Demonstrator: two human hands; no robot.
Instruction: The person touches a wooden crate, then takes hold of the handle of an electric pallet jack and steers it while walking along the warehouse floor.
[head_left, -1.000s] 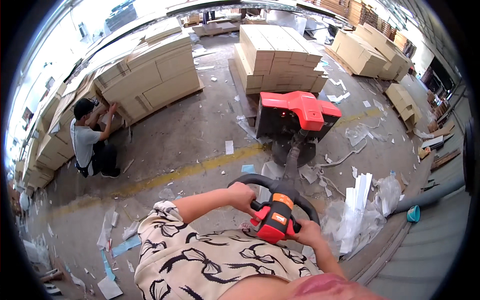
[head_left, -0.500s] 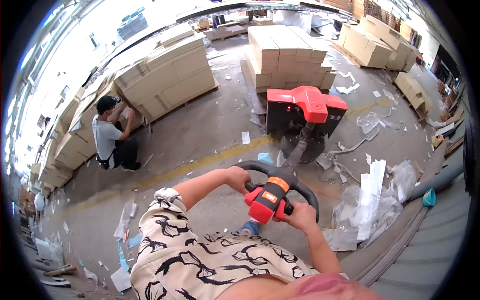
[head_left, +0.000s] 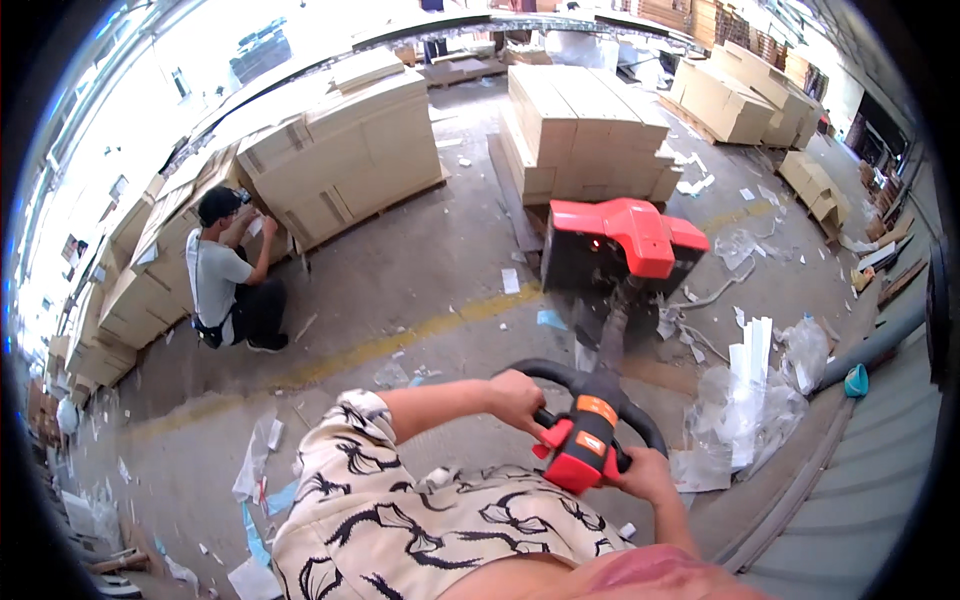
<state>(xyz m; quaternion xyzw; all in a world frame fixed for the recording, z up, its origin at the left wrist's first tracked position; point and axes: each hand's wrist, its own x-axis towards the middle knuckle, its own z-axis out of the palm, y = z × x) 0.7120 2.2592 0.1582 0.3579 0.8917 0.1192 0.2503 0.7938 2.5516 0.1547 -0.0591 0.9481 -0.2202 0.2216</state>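
Note:
Both of my hands grip the black looped handle point(head_left: 597, 385) of a red and black electric pallet truck point(head_left: 630, 237). My left hand point(head_left: 517, 400) is closed round the left grip. On the other side my right hand point(head_left: 645, 474) is wrapped round the right grip, its fingers partly hidden by the red control head point(head_left: 580, 455). The handle tilts toward my body. Beyond the truck's body stands a pallet stack of tan cardboard boxes point(head_left: 585, 130); the truck's forks are hidden from sight.
A person point(head_left: 228, 270) in a cap crouches at the left by a long row of stacked cartons point(head_left: 345, 160). Plastic wrap and white strips point(head_left: 745, 400) lie heaped at the right, by a pipe point(head_left: 880, 340) and grey wall. Paper scraps litter the floor along a yellow line point(head_left: 440, 328).
The handle and both my hands have shifted right and slightly down in view. The truck body appears lower, nearer and turned a little. The crouching person stays in place.

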